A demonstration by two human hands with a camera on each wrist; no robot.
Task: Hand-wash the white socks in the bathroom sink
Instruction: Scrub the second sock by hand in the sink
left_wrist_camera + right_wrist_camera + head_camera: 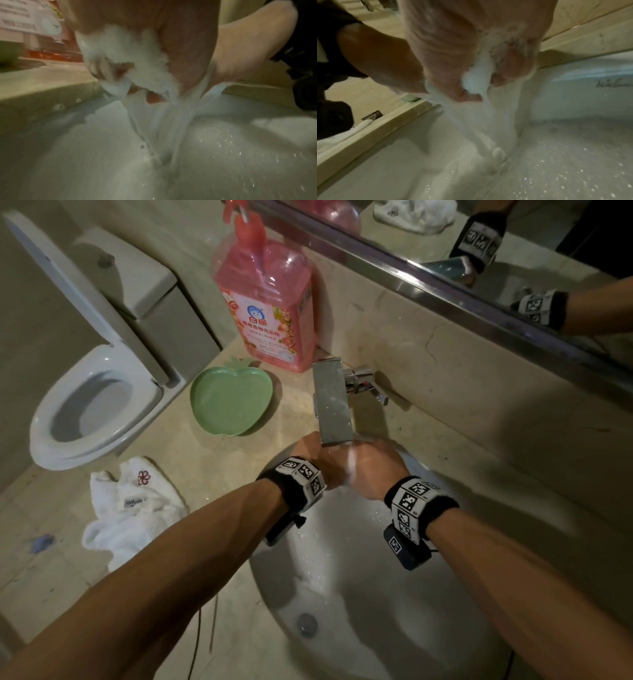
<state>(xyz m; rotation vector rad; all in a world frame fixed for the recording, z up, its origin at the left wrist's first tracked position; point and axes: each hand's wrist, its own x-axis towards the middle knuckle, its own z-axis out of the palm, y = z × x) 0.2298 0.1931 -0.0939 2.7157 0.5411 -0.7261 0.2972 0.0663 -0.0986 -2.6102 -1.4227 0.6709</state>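
The white socks [133,508] lie crumpled on the counter left of the sink [376,594]; one bears a red flower mark. Both hands meet under the square chrome faucet [332,402], my left hand [308,450] against my right hand [370,470]. Water [163,128] streams off them into the basin. In the left wrist view a white foamy mass [123,51] sits in the curled fingers [152,97]. The right wrist view shows suds [477,75] between my right hand's [484,88] thumb and fingers. Blur hides whether any cloth lies inside the foam.
A pink detergent bottle [267,313] with a pump stands behind a green apple-shaped dish [231,402] on the counter. A toilet [92,412] with its lid up is at the left. A mirror [479,251] runs along the wall. The drain [307,623] is at the basin's near side.
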